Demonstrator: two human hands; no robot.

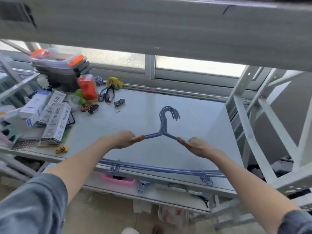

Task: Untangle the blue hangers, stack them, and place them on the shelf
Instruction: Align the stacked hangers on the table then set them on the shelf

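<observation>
A stack of blue hangers (163, 125) lies over the white shelf (194, 119), hooks pointing away from me and lined up together. Their bottom bars (160, 169) run along the shelf's front edge, with small clips hanging down at both ends. My left hand (125, 139) grips the left shoulder of the stack. My right hand (196, 146) grips the right shoulder. Both forearms reach in from below and hide the outer parts of the shoulders.
The shelf's left side holds white boxes (50, 119), an orange carton (87, 87), toy cars (89, 108), sunglasses (108, 95) and a lidded container (59, 65). A pink tray (118, 180) and a blue clip (142, 185) sit on the lower shelf. Metal uprights (239, 105) stand at the right.
</observation>
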